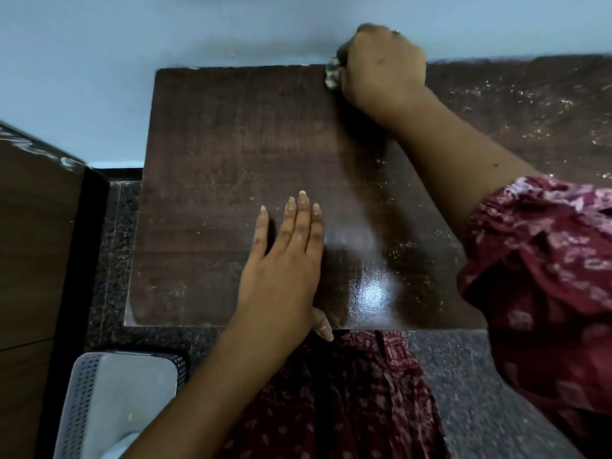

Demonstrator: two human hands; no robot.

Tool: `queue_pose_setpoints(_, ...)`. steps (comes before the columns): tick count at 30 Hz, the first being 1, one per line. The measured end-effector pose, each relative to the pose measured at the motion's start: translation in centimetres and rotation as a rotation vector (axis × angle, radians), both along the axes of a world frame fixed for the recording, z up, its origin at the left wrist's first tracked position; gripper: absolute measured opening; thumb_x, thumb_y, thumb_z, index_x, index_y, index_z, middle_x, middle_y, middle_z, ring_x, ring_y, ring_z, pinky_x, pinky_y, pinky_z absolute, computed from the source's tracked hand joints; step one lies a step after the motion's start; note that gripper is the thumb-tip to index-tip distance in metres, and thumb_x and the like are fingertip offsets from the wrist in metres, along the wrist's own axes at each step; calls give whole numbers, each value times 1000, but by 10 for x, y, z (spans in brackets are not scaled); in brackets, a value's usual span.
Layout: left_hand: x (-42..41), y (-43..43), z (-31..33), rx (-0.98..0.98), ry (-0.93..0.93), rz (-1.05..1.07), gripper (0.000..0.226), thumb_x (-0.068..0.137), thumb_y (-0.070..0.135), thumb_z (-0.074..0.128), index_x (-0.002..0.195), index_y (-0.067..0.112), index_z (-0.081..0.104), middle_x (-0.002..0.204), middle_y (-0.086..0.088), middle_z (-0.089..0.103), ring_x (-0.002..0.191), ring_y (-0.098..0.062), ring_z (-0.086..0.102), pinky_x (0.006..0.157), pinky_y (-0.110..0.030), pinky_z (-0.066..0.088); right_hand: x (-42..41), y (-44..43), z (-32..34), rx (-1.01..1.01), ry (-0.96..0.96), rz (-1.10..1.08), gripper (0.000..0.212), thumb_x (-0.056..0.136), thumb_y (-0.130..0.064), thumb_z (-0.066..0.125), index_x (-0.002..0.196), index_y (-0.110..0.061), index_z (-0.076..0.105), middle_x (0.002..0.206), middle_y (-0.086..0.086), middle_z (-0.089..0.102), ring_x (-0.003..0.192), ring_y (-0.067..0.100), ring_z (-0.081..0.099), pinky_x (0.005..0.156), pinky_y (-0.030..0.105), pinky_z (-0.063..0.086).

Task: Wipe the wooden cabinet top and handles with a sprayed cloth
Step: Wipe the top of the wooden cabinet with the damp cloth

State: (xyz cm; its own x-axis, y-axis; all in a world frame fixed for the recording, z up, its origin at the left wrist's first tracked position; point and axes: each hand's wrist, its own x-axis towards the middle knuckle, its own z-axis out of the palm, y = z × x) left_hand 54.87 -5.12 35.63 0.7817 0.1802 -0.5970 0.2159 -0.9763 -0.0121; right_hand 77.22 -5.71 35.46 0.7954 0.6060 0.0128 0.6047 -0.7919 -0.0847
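Note:
The dark wooden cabinet top [215,180] fills the middle of the head view, dusty with pale specks and a glossy patch near its front right. My right hand [381,67] grips a bunched patterned cloth [332,72] at the far edge of the top, against the wall. Only a small wad of the cloth shows beside the fingers. My left hand [284,260] lies flat on the top near the front edge, fingers straight, with the thumb hooked over the front edge. The cabinet handles are out of sight.
A pale blue wall [132,61] runs behind the cabinet. A white perforated plastic basket [82,392] stands on the speckled floor at the lower left. Brown furniture [36,243] stands at the left. A dusty brown surface [530,104] adjoins the cabinet on the right.

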Motion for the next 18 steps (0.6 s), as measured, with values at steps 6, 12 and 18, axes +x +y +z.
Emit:
queue_pose_setpoints(6,-1,2,3,-35,-4,29,145,57,67,70,136,4,-35,146,-12,-42,134,-22,-38,102,-46,-26,-31,-24,-2,-22,4,2,29,97,-14,43,121,-10,58,126,9,51,114,34,50,71,38,40)
queue_pose_setpoints(12,-2,-4,-1,-135,-92,113,139,60,66,69,139,8,-30,148,-9,-39,135,-19,-36,107,-45,-23,-116,-94,-6,-18,-33,78,36,93,-22,54,129,-19,52,118,3,56,103,29,55,52,29,33)
queue_pose_setpoints(18,-9,-15,-6,-180,-116,99,140,61,67,68,137,10,-34,146,-7,-43,134,-18,-39,109,-43,-22,-188,-151,1,-107,103,110,56,67,-17,82,119,-7,63,110,8,67,77,30,63,42,28,47)
